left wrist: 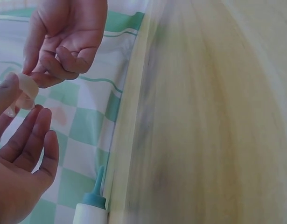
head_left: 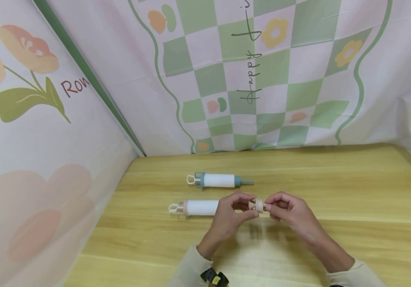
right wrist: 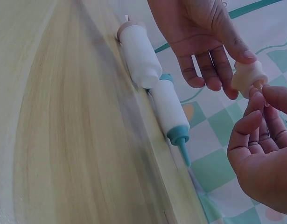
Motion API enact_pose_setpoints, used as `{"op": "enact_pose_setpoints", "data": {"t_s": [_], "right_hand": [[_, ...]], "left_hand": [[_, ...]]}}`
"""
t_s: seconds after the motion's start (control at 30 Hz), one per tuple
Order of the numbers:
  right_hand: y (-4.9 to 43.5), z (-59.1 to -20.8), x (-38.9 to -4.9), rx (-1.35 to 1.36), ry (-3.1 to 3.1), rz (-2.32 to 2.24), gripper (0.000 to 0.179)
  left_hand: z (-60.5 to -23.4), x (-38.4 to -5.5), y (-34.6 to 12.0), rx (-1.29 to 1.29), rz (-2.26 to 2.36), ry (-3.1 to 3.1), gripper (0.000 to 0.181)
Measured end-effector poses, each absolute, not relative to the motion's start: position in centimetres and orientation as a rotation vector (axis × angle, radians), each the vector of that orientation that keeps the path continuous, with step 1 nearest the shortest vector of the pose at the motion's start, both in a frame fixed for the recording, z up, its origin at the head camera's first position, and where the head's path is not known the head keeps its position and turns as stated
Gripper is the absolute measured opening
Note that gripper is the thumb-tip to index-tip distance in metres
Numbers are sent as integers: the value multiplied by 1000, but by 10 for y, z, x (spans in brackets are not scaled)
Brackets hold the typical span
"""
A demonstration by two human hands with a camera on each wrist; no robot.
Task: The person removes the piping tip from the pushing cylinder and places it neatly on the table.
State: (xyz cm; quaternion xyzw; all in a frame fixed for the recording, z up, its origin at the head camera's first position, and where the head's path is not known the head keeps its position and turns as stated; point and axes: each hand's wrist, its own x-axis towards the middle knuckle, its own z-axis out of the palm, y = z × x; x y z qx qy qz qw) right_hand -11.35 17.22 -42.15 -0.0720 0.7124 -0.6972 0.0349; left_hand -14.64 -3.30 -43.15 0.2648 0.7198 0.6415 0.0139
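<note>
The beige nozzle cap [head_left: 259,205] is held above the surface [head_left: 363,183], just right of the beige-ended white tube [head_left: 202,207], left hand [head_left: 228,217] pinching its wide body, right hand [head_left: 296,215] its narrow end; a loosened or skewed fingertip pinch could drop it.

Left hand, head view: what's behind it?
The beige-ended white tube, lying on the wooden table, runs behind the left hand. Its other end is covered there; the right wrist view shows it as a white neck.
</note>
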Motion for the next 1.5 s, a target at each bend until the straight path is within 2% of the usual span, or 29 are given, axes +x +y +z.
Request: {"op": "enact_pose_setpoints", "data": {"t_s": [0.67,1.03,1.5], "right_hand": [[167,-421,-112,-211,2146,-2182,24],[163,-418,-109,-185,2171,-2130,36],[162,-417,-110,-168,2177,-2081,41]], "left_hand": [[-433,-145,-35,799,2034,2193,31],[-434,-145,-35,769,2075,2189,29],[-435,-145,-33,734,2083,2176,32]]}}
